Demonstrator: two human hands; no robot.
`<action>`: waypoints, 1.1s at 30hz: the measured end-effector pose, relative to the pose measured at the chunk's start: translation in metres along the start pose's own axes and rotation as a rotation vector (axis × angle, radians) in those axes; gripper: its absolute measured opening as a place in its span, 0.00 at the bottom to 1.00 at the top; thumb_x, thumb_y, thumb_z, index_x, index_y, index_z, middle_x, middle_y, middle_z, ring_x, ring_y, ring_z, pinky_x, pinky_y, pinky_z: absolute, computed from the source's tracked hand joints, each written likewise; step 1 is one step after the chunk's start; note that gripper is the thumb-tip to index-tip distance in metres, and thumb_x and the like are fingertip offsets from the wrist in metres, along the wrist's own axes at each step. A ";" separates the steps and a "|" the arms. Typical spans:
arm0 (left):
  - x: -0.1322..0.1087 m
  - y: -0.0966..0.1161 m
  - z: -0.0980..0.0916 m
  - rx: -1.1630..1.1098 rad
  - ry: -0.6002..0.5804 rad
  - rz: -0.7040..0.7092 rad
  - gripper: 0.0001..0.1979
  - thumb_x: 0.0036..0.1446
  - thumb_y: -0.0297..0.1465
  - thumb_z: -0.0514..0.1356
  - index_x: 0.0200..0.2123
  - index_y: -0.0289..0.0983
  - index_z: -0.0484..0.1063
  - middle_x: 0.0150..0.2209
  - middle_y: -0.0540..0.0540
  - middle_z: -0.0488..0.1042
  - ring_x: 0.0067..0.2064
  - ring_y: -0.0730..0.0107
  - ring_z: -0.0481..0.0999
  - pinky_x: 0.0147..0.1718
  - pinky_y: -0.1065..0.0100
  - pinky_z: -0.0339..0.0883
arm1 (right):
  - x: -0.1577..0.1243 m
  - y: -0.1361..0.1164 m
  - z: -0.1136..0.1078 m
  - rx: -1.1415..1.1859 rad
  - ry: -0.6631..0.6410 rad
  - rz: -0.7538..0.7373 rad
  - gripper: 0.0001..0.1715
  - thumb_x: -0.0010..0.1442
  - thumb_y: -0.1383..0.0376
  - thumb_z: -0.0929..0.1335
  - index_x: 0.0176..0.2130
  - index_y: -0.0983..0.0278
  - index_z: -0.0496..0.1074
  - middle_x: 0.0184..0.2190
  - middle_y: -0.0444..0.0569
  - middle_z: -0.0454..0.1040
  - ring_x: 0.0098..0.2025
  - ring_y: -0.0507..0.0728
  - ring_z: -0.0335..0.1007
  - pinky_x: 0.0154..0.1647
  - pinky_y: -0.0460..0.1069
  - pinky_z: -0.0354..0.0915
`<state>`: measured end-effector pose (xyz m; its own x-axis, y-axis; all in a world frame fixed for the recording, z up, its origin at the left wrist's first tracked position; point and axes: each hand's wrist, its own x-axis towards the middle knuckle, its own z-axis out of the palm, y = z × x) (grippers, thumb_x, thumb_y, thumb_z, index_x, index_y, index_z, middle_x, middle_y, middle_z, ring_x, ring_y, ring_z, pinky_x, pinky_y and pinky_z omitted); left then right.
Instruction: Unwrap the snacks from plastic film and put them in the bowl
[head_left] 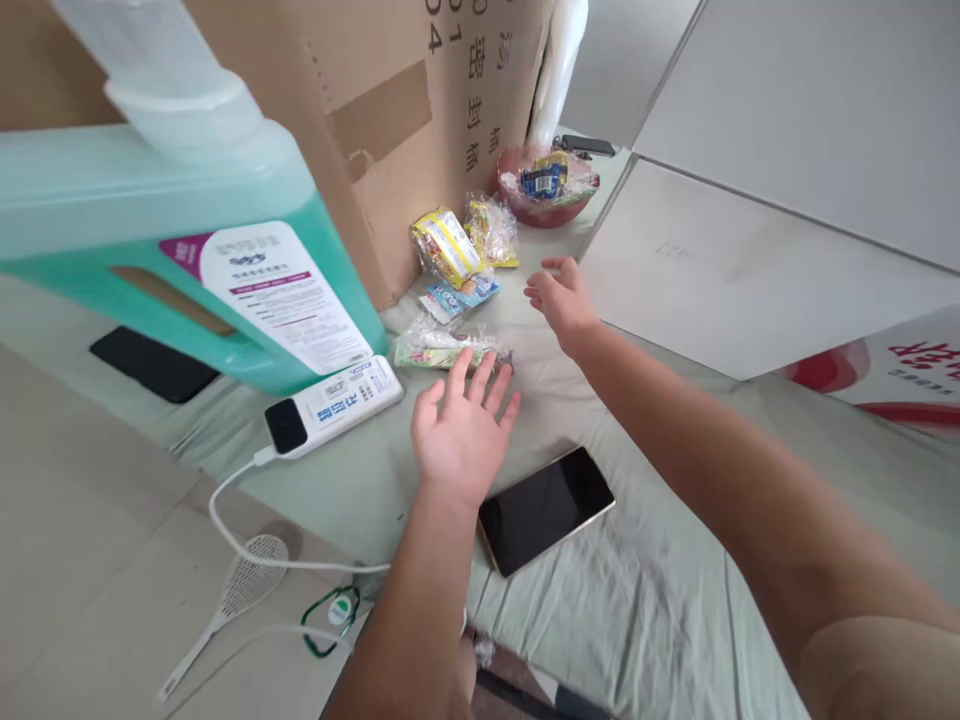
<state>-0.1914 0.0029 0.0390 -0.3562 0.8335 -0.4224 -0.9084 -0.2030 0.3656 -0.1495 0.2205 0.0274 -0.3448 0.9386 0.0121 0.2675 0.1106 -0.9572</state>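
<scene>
My left hand (463,430) hovers open, fingers spread, just short of a clear snack packet (439,347) lying on the pale green cloth (660,600). My right hand (562,297) reaches further out, open, with fingers loosely curled and nothing in them. It is to the right of a blue-and-white packet (459,296), a yellow packet (445,245) and a clear bag of sweets (491,230). A red bowl (546,187) with wrapped snacks stands behind them.
A big green liquid bottle (172,240) looms at left beside a cardboard box (390,120). A white power bank (334,403) with cable lies by it. A dark phone (545,508) sits near my left wrist, another (152,363) at left. White boards (750,270) lie at right.
</scene>
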 end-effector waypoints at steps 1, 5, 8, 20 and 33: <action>0.002 0.000 0.002 -0.010 0.012 0.003 0.21 0.62 0.45 0.56 0.55 0.50 0.77 0.66 0.50 0.73 0.69 0.59 0.70 0.59 0.58 0.69 | 0.021 -0.005 0.004 -0.066 0.033 -0.033 0.17 0.59 0.65 0.66 0.48 0.57 0.61 0.43 0.49 0.73 0.50 0.61 0.75 0.60 0.65 0.68; 0.012 -0.003 0.005 -0.053 0.057 -0.038 0.21 0.62 0.44 0.57 0.55 0.49 0.78 0.65 0.46 0.74 0.69 0.55 0.70 0.67 0.50 0.63 | 0.089 -0.021 0.014 -0.550 0.135 -0.243 0.23 0.57 0.75 0.67 0.51 0.62 0.65 0.60 0.57 0.66 0.63 0.62 0.66 0.69 0.63 0.60; 0.023 -0.007 0.003 -0.136 0.086 -0.078 0.19 0.63 0.45 0.56 0.53 0.50 0.78 0.64 0.48 0.75 0.70 0.55 0.68 0.71 0.43 0.53 | 0.121 -0.024 0.016 -0.726 0.159 -0.241 0.26 0.61 0.76 0.66 0.58 0.67 0.63 0.67 0.61 0.61 0.68 0.62 0.58 0.72 0.61 0.56; 0.031 -0.005 -0.001 -0.247 0.048 -0.152 0.19 0.64 0.45 0.54 0.54 0.53 0.76 0.65 0.53 0.74 0.72 0.58 0.65 0.74 0.43 0.47 | 0.158 -0.002 0.020 -0.732 0.141 -0.158 0.09 0.73 0.71 0.58 0.43 0.65 0.66 0.58 0.61 0.63 0.65 0.66 0.56 0.69 0.71 0.51; 0.022 -0.015 0.001 -0.183 -0.032 -0.059 0.21 0.65 0.46 0.53 0.58 0.54 0.72 0.70 0.56 0.68 0.73 0.62 0.65 0.64 0.56 0.68 | 0.121 0.012 0.039 -0.679 0.073 -0.347 0.07 0.69 0.68 0.62 0.39 0.66 0.68 0.45 0.58 0.69 0.63 0.70 0.68 0.66 0.71 0.59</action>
<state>-0.1856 0.0241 0.0250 -0.2965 0.8621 -0.4110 -0.9532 -0.2408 0.1826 -0.2232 0.3227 0.0058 -0.4562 0.8299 0.3211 0.6567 0.5575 -0.5079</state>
